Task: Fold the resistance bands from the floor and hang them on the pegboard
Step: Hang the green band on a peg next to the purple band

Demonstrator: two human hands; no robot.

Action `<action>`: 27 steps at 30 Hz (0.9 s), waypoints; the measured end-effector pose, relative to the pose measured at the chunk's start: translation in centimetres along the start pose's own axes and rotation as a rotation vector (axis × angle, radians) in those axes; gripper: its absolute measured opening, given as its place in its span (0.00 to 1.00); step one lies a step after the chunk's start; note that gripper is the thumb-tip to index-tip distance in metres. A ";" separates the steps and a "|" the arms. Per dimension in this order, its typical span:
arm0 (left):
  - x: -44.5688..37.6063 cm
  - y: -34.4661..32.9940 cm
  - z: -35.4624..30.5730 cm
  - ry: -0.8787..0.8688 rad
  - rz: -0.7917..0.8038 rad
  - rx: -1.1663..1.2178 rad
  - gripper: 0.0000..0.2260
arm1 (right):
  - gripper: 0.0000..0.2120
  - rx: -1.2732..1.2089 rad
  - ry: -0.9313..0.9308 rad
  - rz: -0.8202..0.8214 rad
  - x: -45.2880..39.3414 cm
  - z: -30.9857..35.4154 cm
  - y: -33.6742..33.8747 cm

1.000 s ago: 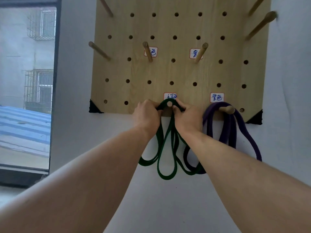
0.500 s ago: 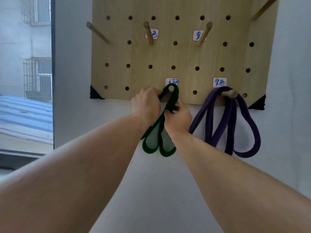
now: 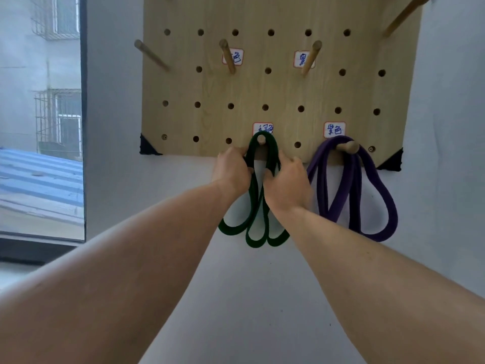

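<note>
- Single head view, looking forward and slightly up at a wall from arm's reach.
- Pegboard (image 3: 282,85) is filling 12 o'clock, its top edge cropped.
- Window (image 3: 42,114) is sitting at 9 o'clock.
- Both forearms are entering from 6 o'clock.
- No second view to overlap.

Both bare arms stretched out and up, close side by side. Left hand (image 3: 232,170) and right hand (image 3: 287,179) almost touching, backs to the camera, fingers curled round the green band (image 3: 253,206).
</note>
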State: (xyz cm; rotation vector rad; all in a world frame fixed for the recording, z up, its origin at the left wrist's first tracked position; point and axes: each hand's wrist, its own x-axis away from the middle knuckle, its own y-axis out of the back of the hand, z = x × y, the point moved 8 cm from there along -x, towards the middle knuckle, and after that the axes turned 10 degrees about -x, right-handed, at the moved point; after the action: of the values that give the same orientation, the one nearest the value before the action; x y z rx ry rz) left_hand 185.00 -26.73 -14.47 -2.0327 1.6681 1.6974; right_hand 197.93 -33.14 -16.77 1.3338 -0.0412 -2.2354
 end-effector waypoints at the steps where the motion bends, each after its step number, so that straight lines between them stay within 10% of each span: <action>1: -0.1 0.1 0.0 0.002 0.009 -0.013 0.18 | 0.27 -0.011 0.026 -0.009 -0.3 0.4 0.4; 6: 0.3 -0.3 -0.5 0.018 0.079 -0.096 0.18 | 0.26 0.024 0.161 0.000 -2.2 2.9 1.3; 12: 0.7 -1.3 -1.9 -0.107 0.200 -0.202 0.48 | 0.31 0.090 0.171 0.087 -3.5 3.4 0.4; 27: 1.3 -1.9 -1.4 -0.135 0.284 -0.303 0.52 | 0.33 0.201 0.255 0.351 -5.6 3.9 -0.1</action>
State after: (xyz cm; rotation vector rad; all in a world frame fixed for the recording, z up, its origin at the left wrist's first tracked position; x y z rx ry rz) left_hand 187.15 -27.67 -15.94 -1.8007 1.8211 2.2478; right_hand 196.78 -31.45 -10.30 1.5718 -0.3871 -1.7931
